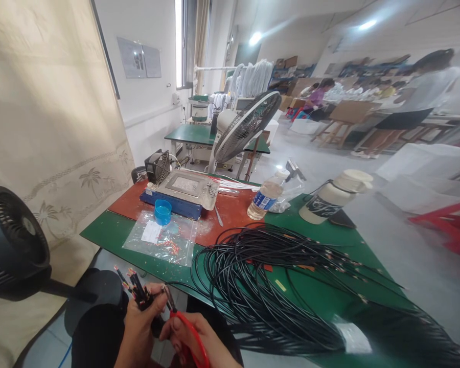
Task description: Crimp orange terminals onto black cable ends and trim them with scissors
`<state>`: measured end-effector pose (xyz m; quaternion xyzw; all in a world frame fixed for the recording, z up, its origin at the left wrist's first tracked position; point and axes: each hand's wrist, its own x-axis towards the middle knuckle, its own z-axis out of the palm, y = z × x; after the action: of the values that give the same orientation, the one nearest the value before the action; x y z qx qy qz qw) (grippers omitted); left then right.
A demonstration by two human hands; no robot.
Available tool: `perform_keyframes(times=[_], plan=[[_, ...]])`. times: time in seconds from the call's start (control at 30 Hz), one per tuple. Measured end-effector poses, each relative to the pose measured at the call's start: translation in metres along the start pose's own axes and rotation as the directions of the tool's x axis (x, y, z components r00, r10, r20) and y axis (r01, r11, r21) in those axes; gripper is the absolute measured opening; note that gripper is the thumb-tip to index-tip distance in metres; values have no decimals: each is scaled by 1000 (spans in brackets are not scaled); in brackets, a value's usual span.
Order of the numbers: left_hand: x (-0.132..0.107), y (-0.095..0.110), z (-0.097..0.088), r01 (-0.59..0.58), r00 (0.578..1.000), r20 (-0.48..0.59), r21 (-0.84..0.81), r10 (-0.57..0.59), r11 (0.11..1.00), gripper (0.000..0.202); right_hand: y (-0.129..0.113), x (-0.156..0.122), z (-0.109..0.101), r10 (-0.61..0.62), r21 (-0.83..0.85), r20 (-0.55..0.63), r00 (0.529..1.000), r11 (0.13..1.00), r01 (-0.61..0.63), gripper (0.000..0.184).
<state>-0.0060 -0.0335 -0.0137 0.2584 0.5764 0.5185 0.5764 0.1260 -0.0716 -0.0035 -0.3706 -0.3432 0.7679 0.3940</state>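
Note:
My left hand is closed around a bunch of black cables, whose stripped ends fan out with coloured inner wires. Between its thumb and finger, one cable end is pinched. In my right hand are red-handled scissors, with the blades pointing up beside that pinched end; whether they touch it I cannot tell. A large coil of black cables lies on the green table just beyond my hands, its ends spread to the right.
A clear plastic bag with wire scraps and a blue cup lies near the table's left edge. Behind it stands a blue-based device. A bottle and a cream flask stand farther back. A black fan is at left.

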Motion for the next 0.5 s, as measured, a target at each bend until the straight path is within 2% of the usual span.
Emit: perform_keyframes(times=[0.1,0.2,0.3,0.4,0.5], plan=[[1,0,1,57,998,-3,-17,-57,998,34,-6,2,-5,-103,-87,-127,987,992,92,51],[-2,3,5,55,998,13,-12,-55,998,36,-16,5,-8,-238,-209,-236,942,959,190,39],[-8,7,11,24,999,46,3,-24,1000,35,-24,10,-8,-285,-220,-261,922,948,231,35],[-12,9,14,-10,997,75,29,7,1000,35,-27,15,-6,-283,-181,-237,929,953,244,33],[-13,9,14,-37,995,95,72,30,997,34,-28,17,-5,-301,-210,-237,924,944,254,31]])
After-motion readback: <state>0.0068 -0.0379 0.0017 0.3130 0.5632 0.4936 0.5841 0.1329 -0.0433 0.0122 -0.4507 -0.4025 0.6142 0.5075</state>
